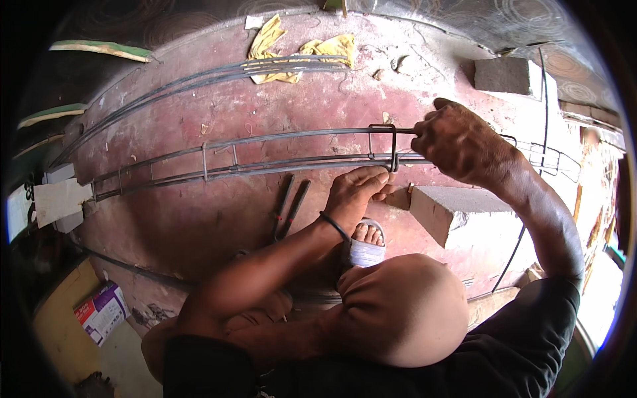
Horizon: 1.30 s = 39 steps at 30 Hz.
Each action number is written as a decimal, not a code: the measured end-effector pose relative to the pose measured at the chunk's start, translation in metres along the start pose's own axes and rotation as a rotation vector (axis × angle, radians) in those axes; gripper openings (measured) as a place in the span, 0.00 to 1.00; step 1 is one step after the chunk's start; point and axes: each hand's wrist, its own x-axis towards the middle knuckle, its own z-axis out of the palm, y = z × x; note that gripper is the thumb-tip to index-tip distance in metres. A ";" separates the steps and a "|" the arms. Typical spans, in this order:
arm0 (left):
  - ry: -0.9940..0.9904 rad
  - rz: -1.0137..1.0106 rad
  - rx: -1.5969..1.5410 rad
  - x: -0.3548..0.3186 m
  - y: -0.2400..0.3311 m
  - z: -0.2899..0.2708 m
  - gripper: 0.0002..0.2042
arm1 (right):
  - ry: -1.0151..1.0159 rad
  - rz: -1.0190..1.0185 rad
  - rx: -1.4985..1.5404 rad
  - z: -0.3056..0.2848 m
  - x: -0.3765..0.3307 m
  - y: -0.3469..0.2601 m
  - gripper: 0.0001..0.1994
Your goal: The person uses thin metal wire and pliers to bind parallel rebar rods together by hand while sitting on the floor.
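Head view: lettered box (103, 314); hands (454, 142) (355, 192) grip rebar (285, 136).

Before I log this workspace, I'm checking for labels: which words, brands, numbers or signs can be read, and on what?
Purple, white and red package, lower left: bears printing, which I won't copy; its finer print is too small to read.
White surface, far left: dark marks, too blurred to read.

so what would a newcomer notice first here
A steel bar cage stretches across the middle, the left hand at a dark stirrup's lower end, the right hand fisted farther right. Beyond it, yellow scraps lie on the reddish floor; a pale block sits nearer the person.
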 end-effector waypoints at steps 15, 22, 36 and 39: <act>-0.105 0.241 0.354 0.015 -0.020 0.002 0.22 | -0.157 0.043 0.036 -0.013 0.032 -0.018 0.04; 0.135 0.369 0.417 -0.017 -0.014 0.020 0.21 | -0.223 0.188 -0.032 -0.025 0.028 -0.021 0.04; 0.115 0.721 1.386 -0.031 0.019 0.023 0.13 | 0.111 0.337 0.195 0.018 0.012 -0.037 0.05; 0.131 0.521 1.285 -0.045 0.048 0.034 0.15 | 0.168 0.417 0.220 0.022 0.005 -0.047 0.05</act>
